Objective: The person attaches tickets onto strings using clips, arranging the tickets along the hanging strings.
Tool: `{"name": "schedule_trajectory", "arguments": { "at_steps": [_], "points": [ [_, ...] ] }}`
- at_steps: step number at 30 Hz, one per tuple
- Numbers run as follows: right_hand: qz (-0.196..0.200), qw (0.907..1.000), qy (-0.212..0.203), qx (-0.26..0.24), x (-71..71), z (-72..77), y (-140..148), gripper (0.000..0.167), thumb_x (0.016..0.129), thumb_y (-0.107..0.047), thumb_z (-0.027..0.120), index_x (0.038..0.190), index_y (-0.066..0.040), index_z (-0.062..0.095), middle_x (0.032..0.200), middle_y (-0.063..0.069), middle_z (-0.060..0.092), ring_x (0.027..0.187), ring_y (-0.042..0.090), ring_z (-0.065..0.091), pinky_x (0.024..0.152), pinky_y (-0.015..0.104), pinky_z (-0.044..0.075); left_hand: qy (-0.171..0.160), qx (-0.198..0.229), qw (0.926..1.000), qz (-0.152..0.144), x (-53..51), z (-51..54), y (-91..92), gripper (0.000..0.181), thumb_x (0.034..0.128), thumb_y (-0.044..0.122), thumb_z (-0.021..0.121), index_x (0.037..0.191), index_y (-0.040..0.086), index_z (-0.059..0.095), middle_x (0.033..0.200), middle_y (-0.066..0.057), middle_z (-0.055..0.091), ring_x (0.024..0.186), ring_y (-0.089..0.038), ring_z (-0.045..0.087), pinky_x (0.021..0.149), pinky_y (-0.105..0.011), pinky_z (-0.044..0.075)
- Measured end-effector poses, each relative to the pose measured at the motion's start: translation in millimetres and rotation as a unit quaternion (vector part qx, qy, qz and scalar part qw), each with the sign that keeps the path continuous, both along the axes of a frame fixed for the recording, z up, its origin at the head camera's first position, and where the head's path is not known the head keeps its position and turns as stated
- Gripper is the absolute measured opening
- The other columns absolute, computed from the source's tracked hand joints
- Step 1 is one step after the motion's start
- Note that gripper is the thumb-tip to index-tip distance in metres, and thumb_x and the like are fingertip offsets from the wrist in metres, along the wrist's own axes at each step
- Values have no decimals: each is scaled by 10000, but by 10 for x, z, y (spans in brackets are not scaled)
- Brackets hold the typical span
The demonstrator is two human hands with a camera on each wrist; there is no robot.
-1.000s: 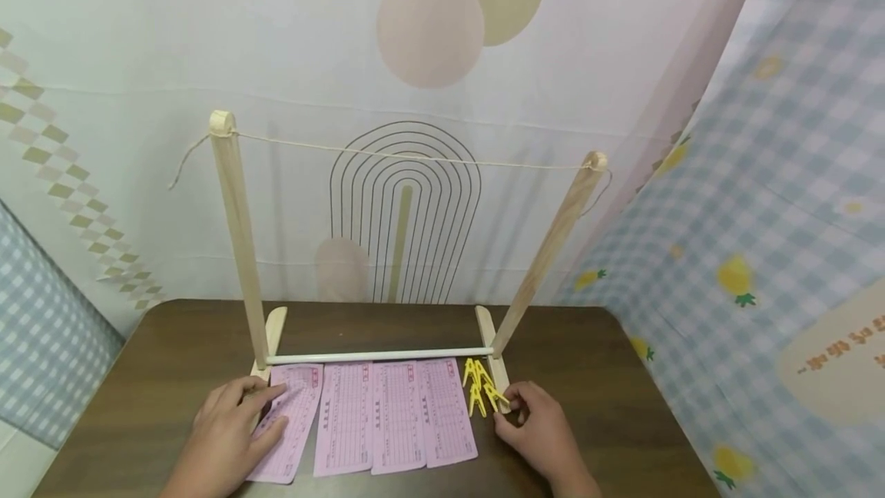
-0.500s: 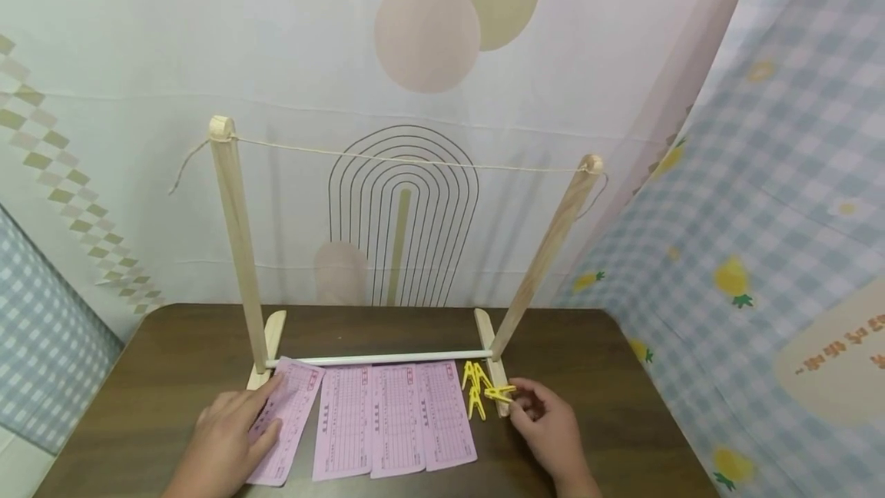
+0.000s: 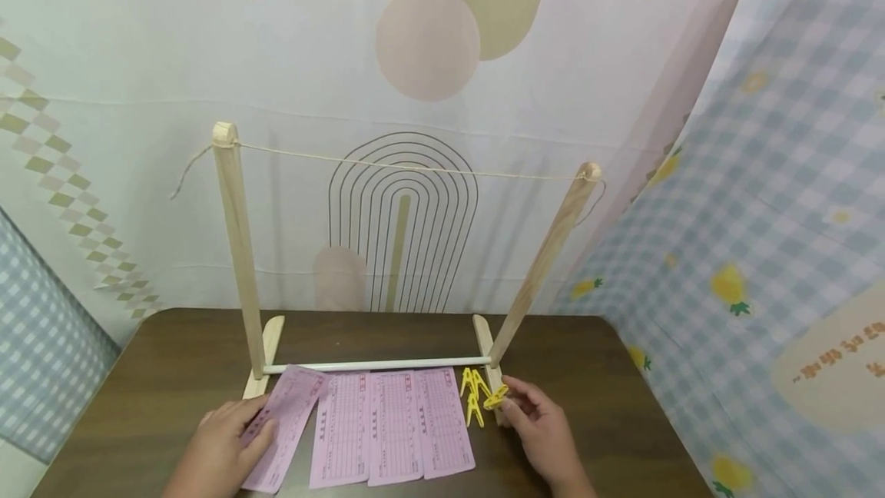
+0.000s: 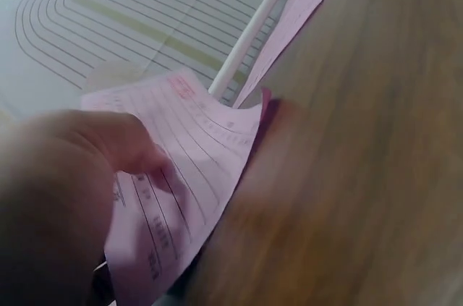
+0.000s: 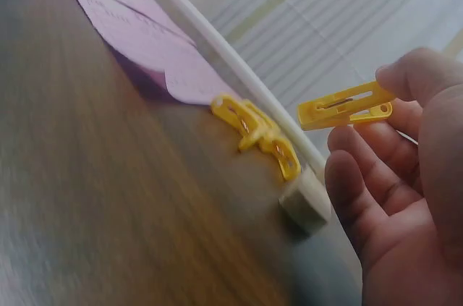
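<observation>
My left hand [image 3: 223, 443] grips the leftmost pink printed paper slip [image 3: 289, 423], thumb on its upper face. In the left wrist view that slip is raised and bent, with the fingers behind it hidden. Between thumb and fingers, my right hand [image 3: 546, 430] pinches a yellow clothespin [image 5: 343, 107], held just above the table near the right foot of a wooden stand. Several more yellow clothespins [image 3: 473, 410] lie to the left of it. Three other pink slips [image 3: 394, 436] lie side by side on the table, edges touching or overlapping.
Two wooden posts [image 3: 239, 252] stand on flat feet, joined low down by a white rod [image 3: 387, 365]. A thin cord [image 3: 408, 168] runs between their tops. Behind the brown table [image 3: 588, 375] hangs a patterned cloth, with a checked cloth [image 3: 747, 252] on the right.
My right hand has picked up one clothespin from the group and turned it. My left hand has gone from lying on the leftmost slip to gripping it, and the slip has tilted up.
</observation>
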State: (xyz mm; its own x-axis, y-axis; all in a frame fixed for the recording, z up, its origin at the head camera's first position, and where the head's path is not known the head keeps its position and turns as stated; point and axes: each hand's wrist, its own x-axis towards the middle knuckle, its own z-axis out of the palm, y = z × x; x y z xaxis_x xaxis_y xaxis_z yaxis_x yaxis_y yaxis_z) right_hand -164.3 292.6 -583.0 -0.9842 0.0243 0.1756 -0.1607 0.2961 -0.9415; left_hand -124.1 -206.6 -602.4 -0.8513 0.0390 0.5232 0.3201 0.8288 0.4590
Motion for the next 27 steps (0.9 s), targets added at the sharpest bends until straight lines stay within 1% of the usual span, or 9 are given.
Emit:
{"name": "schedule_trajectory", "arguments": {
  "at_steps": [2,4,7,9,13,17,20,21,27],
  "points": [
    [61,10000,34,-24,-7,13,-21,412,1038,-38,790,1437,26,712,1133,202,755,880,146,750,757,300,670,-258,203,9994,98,18,33,10,341,819,107,964,1137,70,848,1051,-85,849,929,-317,786,816,-537,617],
    [79,9998,99,-136,-13,31,-40,434,1028,-11,789,1449,42,697,1153,207,741,899,132,744,752,294,669,-526,439,9975,171,39,81,33,310,847,135,965,1132,99,848,1043,-56,844,910,-215,771,782,-465,635],
    [-8,9989,142,-449,-8,75,-74,441,993,46,799,1421,70,699,1168,208,735,928,113,743,754,266,666,-830,965,9919,36,79,171,106,258,889,143,949,1119,144,832,958,43,794,821,-27,661,701,-320,581],
    [-74,9979,126,-629,3,112,-98,428,969,67,812,1385,83,711,1152,194,747,936,109,746,757,246,661,-986,1260,9870,-120,103,237,158,219,916,150,931,1097,179,811,882,109,720,764,36,560,658,-267,511],
    [151,9979,32,-631,32,206,-144,396,953,58,833,1331,105,725,1104,208,777,928,108,762,763,251,666,-1473,1732,9734,-280,127,384,239,178,982,208,887,1133,212,793,891,144,703,773,44,553,665,-237,503],
    [744,9963,-39,-431,45,311,-177,391,961,86,810,1338,121,710,1127,306,769,964,94,777,785,273,681,-2016,2337,9507,-289,103,526,264,245,1017,254,860,1232,161,790,1014,48,807,821,20,662,697,-252,596],
    [1069,9938,-10,-309,40,407,-202,399,974,74,807,1350,143,691,1167,346,753,1008,104,785,822,272,685,-2072,2741,9384,-365,66,617,263,269,1022,223,854,1254,111,778,1033,-25,830,817,-11,721,684,-278,638],
    [1148,9930,16,-275,38,442,-212,405,978,57,813,1351,148,686,1175,346,749,1015,109,786,831,273,685,-2029,2817,9370,-398,55,646,260,260,1023,210,851,1247,103,775,1030,-37,831,815,-18,730,680,-286,644],
    [1595,9864,392,86,19,678,-307,372,1000,10,816,1347,97,715,1163,284,774,1037,91,783,793,260,678,-1778,2835,9411,-481,-22,817,206,240,1046,224,827,1238,91,772,1032,-45,840,808,-30,743,662,-296,648]
  ]
}}
